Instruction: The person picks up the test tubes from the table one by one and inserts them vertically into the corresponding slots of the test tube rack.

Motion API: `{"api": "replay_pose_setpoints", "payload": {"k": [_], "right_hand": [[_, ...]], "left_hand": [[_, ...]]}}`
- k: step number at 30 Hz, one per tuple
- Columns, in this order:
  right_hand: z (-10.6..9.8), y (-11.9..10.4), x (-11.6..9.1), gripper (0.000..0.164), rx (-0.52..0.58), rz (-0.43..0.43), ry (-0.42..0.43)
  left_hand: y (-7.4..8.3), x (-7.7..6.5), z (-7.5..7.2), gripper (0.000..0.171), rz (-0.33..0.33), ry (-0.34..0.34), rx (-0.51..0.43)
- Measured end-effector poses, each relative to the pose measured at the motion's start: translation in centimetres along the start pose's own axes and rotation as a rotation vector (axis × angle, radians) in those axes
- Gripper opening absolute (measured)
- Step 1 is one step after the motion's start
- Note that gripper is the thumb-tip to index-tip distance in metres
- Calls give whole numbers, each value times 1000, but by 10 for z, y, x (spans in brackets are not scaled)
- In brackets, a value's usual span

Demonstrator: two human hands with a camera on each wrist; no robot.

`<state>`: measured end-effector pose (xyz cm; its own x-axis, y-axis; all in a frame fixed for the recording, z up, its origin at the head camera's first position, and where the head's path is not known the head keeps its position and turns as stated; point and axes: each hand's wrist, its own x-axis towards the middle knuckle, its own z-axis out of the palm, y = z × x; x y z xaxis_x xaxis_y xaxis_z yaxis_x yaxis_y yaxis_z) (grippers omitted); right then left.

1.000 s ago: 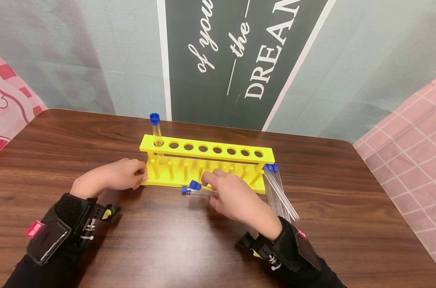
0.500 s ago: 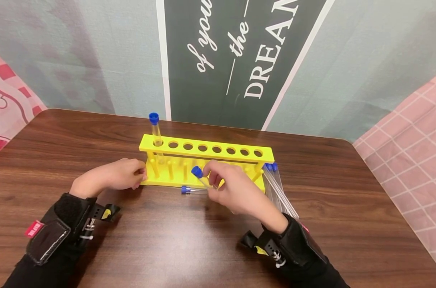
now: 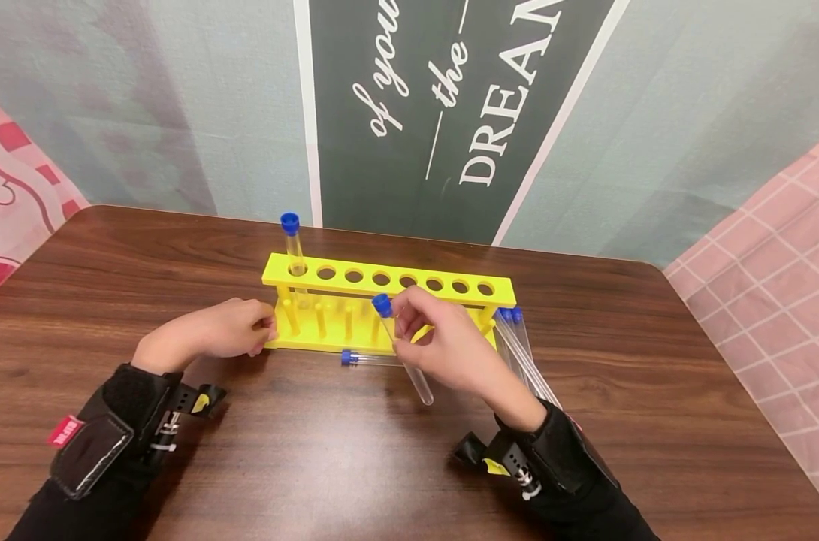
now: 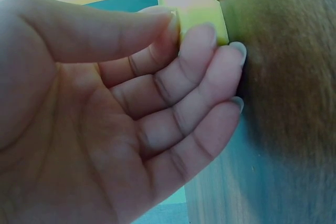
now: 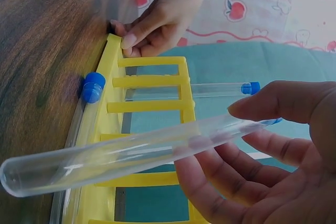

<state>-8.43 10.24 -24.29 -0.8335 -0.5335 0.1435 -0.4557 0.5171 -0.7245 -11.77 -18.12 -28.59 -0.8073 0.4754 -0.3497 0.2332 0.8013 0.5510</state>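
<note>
A yellow test tube rack [image 3: 409, 281] stands across the table, one blue-capped test tube [image 3: 294, 244] upright in its leftmost hole. My left hand [image 3: 230, 328] pinches the left end of the rack's base; in the left wrist view its fingers [image 4: 197, 72] curl at that yellow end. Between thumb and fingers, my right hand [image 3: 450, 346] holds a clear test tube [image 3: 419, 385] in front of the rack. It tilts, blue cap up to the left and rounded end down to the right. In the right wrist view this tube [image 5: 105, 166] looks empty.
Along the rack's front edge lies a blue-capped tube [image 3: 376, 359], partly behind the held one. Several more capped tubes [image 3: 526, 357] lie at the rack's right end, partly hidden by the right forearm. A printed cloth [image 3: 409, 113] hangs behind the wooden table [image 3: 301, 451].
My right hand has raised a test tube from the rack's front edge and turned it from lying flat to tilted, cap upward. The left hand keeps its place on the rack.
</note>
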Motion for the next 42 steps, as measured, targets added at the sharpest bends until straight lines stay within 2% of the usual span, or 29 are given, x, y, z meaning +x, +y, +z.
{"api": "replay_pose_setpoints", "payload": {"k": [8,17,28,35,42], "right_hand": [[0,1,-1,18,37,-16,19],[-2,-1,-1,15,77,7,57],[-2,-1,-2,22,140,-36,108],[-1,-1,-1,32,121,-54,111],[0,-1,0,33,98,-60,110]], "left_hand": [[0,0,0,12,-4,-2,-9],[0,0,0,13,1,-4,-5],[1,-1,-1,13,12,-1,-4],[1,-1,-1,13,11,1,-1],[1,-1,0,13,4,-2,-4]]}}
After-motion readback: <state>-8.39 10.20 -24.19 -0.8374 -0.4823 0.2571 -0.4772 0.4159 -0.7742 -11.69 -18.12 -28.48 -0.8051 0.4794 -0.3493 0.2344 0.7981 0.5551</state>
